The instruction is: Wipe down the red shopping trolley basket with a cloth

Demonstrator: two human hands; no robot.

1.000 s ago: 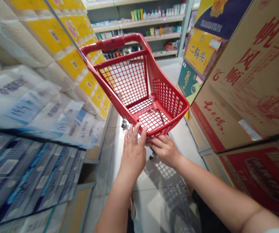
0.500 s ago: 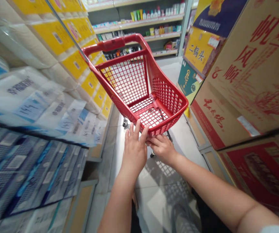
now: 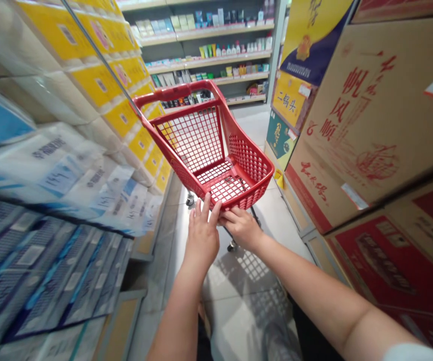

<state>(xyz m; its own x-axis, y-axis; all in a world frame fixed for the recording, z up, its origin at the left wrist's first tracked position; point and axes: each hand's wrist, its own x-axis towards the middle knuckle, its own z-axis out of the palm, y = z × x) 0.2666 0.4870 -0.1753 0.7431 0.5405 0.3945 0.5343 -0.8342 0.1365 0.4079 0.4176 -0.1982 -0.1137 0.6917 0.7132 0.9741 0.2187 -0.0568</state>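
A red plastic shopping cart [image 3: 252,160] stands before me in the aisle, its basket holding nothing and its handle on the far side. My left hand [image 3: 202,233] rests its outstretched, spread fingers against the near corner of the basket. Beside it, my right hand [image 3: 242,226] curls its fingers around the lower front edge of the basket; its fingertips are partly hidden. The two hands nearly touch. Below the basket, the caster wheels [image 3: 232,245] show on the floor.
On the left, wrapped tissue packs [image 3: 65,165] and yellow-labelled packs [image 3: 99,82] are stacked close to the cart. Cardboard boxes [image 3: 374,115] line the right side. Shelves of bottles and tubes [image 3: 216,62] cross the far end. Grey tiles [image 3: 235,283] cover the floor.
My view has tilted up and turned slightly right, showing more of the far shelves. The cart appears a little farther left; both hands keep their places at its front edge.
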